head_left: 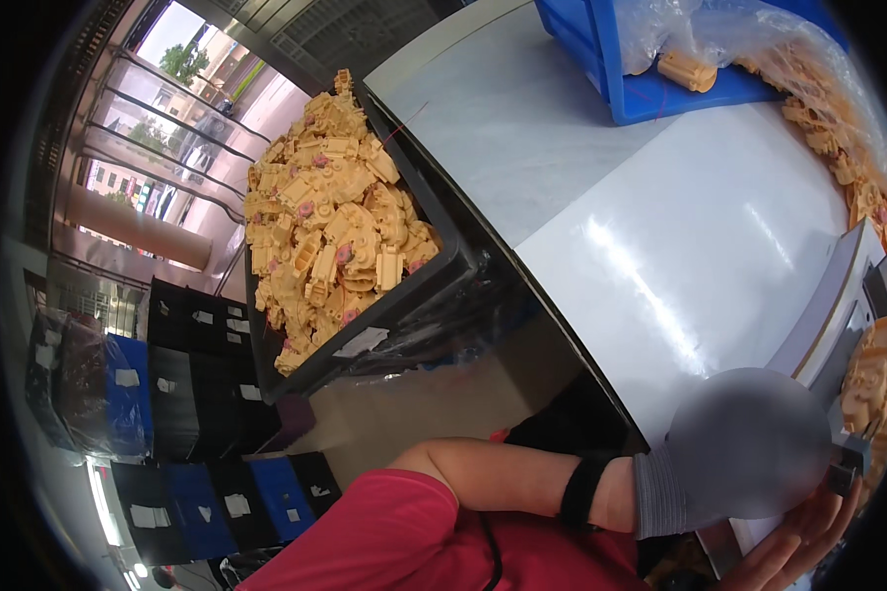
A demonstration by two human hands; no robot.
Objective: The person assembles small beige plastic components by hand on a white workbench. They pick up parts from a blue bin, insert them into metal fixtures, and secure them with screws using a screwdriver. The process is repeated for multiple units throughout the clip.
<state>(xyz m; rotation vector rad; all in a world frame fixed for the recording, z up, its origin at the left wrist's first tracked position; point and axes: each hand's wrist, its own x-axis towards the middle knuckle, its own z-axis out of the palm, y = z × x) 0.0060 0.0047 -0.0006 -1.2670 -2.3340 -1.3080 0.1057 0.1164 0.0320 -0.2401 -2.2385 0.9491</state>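
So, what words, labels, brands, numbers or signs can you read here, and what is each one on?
Nothing can be read.
White label on the black crate of tan parts: too blurred to tell whether it bears writing.
White labels on the black and blue bins at the left: too small.
Coloured patches, perhaps signs, on a building outside the window: too small and blurred.

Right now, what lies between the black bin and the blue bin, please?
In the head view, the grey part of the table lies between the black bin and the blue bin; a thin red wire reaches over the table's left edge.
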